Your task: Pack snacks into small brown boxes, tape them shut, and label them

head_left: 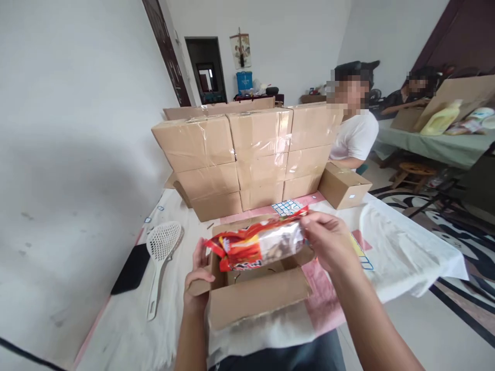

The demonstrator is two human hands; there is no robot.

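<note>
fingers (312, 221) of the right hand (330, 242) are pinched on the right end of a red packet (243, 250), which is held sideways above an open cardboard box (259, 301). the left hand (197, 278) grips the box's left side, its fingers just beside the packet's left end; i cannot tell if they touch it. the packet partly hides the box's inside. behind stand taped boxes (261, 134), stacked three high, their contents hidden.
</note>
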